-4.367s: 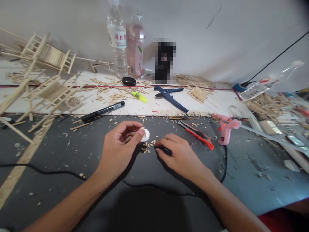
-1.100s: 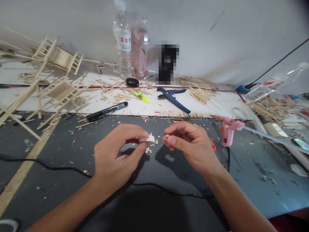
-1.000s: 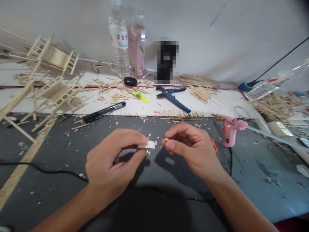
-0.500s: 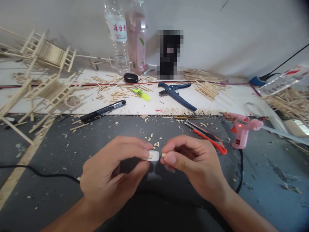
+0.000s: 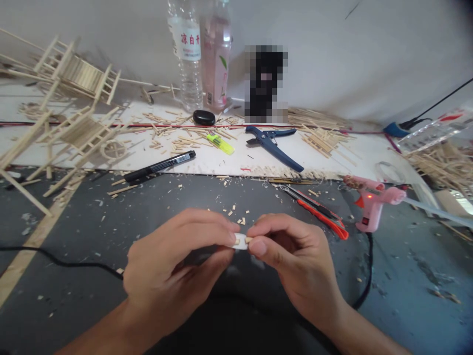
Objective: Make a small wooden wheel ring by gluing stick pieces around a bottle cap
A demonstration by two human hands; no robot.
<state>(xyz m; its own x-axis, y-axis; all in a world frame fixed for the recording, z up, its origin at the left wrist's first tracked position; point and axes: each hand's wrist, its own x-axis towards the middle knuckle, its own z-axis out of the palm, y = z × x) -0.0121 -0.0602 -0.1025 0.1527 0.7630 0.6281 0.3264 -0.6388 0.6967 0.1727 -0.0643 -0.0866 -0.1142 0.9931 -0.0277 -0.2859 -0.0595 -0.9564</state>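
Note:
My left hand pinches a small white rounded piece between thumb and fingers; its exact kind I cannot make out. A tiny wood chip lies on that piece beside the left fingertips. Between the thumb and fingers of my right hand is another small wood chip, held at the right end of the white piece. Both hands are closed and nearly meet above the dark table. Just beyond the fingertips lie several loose wood chips.
Right of the hands are a red utility knife and a pink glue gun with its light on. Behind lie blue cutters, a black marker and a yellow highlighter. Stick models stand left, bottles at the back.
My right hand has brought its wood chip left onto the end of the white piece, closing the small gap between them. The camera view has shifted slightly.

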